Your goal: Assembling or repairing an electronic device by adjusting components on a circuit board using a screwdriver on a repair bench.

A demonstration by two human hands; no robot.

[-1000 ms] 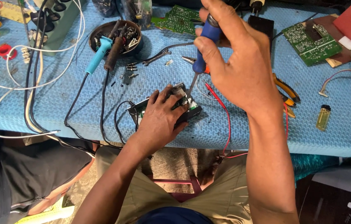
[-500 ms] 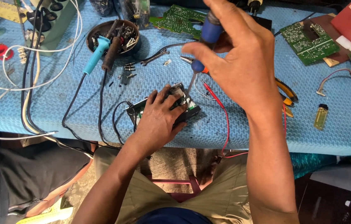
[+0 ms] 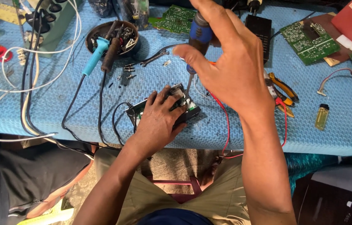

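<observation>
My left hand (image 3: 159, 121) presses flat on a small black electronic box (image 3: 187, 109) that lies near the front edge of the blue mat (image 3: 226, 133). My right hand (image 3: 230, 62) holds a blue-handled screwdriver (image 3: 198, 33) upright, its thin shaft coming down onto the top of the box just past my left fingertips. A black cable (image 3: 115, 125) loops out of the box's left side. A red wire (image 3: 226, 121) runs past its right side and under my right forearm.
A round dish (image 3: 131, 41) holds two soldering irons and small parts; loose screws and a wrench (image 3: 154, 58) lie beside it. Green circuit boards (image 3: 309, 39), pliers (image 3: 284, 89), a yellow lighter (image 3: 321, 116), a power strip (image 3: 53, 16) and white cables (image 3: 30, 71) crowd the mat.
My right hand has turned on the screwdriver handle, its fingers spreading and regripping. The left hand stays pressed on the box. The view has shifted slightly.
</observation>
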